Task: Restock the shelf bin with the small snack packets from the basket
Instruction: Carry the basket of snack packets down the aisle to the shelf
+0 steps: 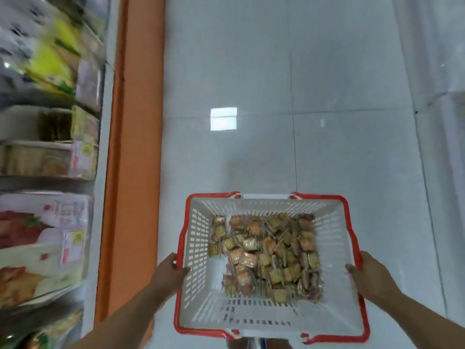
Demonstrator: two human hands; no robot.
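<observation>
I hold the basket [270, 321] by its red rim. My left hand [169, 272] grips the left side and my right hand [370, 275] grips the right side. The snack packets [266, 255] lie in a heap inside, more to the right. The shelves [47, 157] are on my left, all blurry. If I tip the basket, packets could slide out onto the floor [289, 84].
</observation>
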